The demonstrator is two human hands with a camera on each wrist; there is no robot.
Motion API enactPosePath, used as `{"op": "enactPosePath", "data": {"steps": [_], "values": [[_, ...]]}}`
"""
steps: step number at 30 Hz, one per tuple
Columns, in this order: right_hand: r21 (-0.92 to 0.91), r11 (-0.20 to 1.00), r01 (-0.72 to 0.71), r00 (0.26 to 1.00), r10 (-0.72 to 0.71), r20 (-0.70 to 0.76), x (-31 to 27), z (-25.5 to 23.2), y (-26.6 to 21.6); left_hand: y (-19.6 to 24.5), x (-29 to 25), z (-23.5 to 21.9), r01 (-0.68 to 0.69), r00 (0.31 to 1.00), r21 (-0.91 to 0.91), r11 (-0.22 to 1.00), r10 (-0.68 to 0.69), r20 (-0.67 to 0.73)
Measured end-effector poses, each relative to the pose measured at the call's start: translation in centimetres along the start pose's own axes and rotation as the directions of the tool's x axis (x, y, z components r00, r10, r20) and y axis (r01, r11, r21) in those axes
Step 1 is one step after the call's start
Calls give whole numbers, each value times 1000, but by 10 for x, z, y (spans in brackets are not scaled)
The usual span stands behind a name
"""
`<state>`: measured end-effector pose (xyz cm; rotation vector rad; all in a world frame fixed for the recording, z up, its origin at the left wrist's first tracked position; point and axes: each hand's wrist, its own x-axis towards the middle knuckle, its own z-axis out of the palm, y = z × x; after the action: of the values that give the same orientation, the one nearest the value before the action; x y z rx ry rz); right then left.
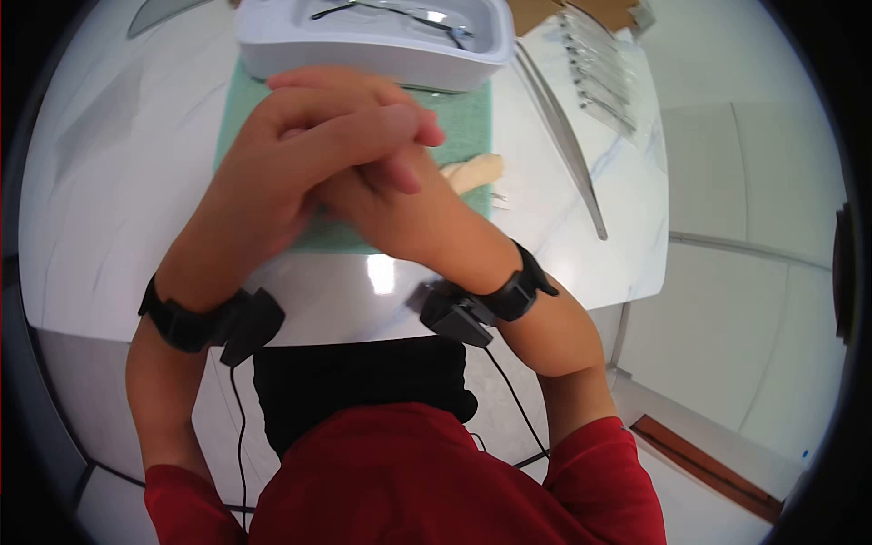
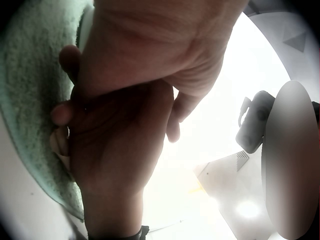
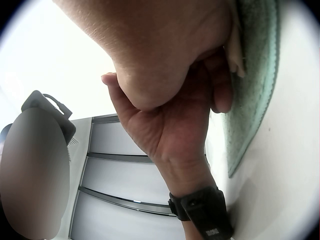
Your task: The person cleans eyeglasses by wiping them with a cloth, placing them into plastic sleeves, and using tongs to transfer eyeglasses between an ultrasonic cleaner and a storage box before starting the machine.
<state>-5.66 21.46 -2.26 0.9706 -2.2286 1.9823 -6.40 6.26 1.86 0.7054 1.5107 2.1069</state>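
My left hand (image 1: 282,154) and right hand (image 1: 391,204) are pressed together above a green cloth mat (image 1: 354,241). In the head view the left hand lies over the right, its long fingers reaching across it, with a little blur. The left wrist view gives the right palm (image 2: 117,135) lying crosswise below the left hand's heel. Seen from the right wrist, the left palm (image 3: 175,120) meets the right hand, its thumb sticking up. No object shows between them. Just beyond the right wrist, a cream-coloured, soft-looking piece (image 1: 477,171) rests on the mat's edge.
A white tub-like device (image 1: 363,59) stands at the back of the mat, with eyeglasses (image 1: 400,11) in it. To the right lie long metal tweezers (image 1: 568,141) and clear packs of several slim tools (image 1: 595,77). The marble-patterned table (image 1: 118,227) ends near my waist.
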Motion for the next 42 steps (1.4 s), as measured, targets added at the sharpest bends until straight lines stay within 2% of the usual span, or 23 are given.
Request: {"op": "enactPosePath", "data": {"steps": [1, 2, 6, 8, 10, 11, 12, 13, 14, 19, 23, 28, 33, 35, 38, 40, 42], "values": [[-137, 976, 168, 982, -178, -69, 1, 4, 12, 1, -1, 2, -15, 999, 10, 1000, 15, -31], [-170, 973, 157, 982, -172, -80, 1, 5, 11, 2, -1, 5, -33, 998, 15, 999, 33, -56], [-360, 913, 192, 966, -241, -96, -1, 10, -6, 0, 1, -2, -100, 995, 20, 995, 99, 29], [-436, 882, 180, 959, -256, -120, 1, 17, -2, -1, -2, -5, -71, 997, 13, 997, 70, 17], [-535, 786, 310, 903, -420, -93, 4, 17, 6, -2, 0, -5, -47, 999, 2, 999, 47, 12], [-567, 770, 293, 903, -418, -102, 3, 14, 0, -1, 2, -3, -35, 999, 0, 999, 35, 6], [-380, 904, 196, 946, -276, -170, 4, 13, -8, 1, 5, -1, -40, 998, -8, 999, 41, 37], [-160, 983, 91, 970, -124, -209, 4, 12, -14, 4, 6, 1, -22, 999, 40, 999, 21, 28], [-169, 981, 92, 966, -129, -226, 3, 11, -14, 5, 6, 1, -1, 1000, 94, 996, 0, 13], [-250, 965, 83, 942, -158, -296, -5, 13, -12, -6, 5, 6, -21, 999, 96, 995, 17, 46], [-243, 967, 75, 953, -141, -269, -11, 20, -7, -15, -6, 1, -41, 998, 84, 996, 37, 48], [-264, 950, 168, 928, -243, -283, -15, 25, -2, -18, -8, 8, -86, 994, 85, 993, 80, 70], [-301, 939, 170, 922, -259, -287, -21, 4, 8, -20, 12, 23, -59, 998, 124, 991, 55, 37], [-276, 943, 187, 912, -271, -309, -17, -2, 6, -20, 19, 22, -94, 993, 88, 992, 87, 86], [-301, 931, 206, 917, -291, -272, -11, -8, -7, -11, 23, 19, -102, 992, 79, 992, 95, 81], [-435, 872, 224, 927, -328, -182, -15, 1, -6, -14, 12, 18, -123, 990, 89, 988, 116, 78], [-401, 882, 248, 939, -320, -123, -18, -3, -13, -17, 8, 23, -127, 990, 37, 991, 124, 70]]}}
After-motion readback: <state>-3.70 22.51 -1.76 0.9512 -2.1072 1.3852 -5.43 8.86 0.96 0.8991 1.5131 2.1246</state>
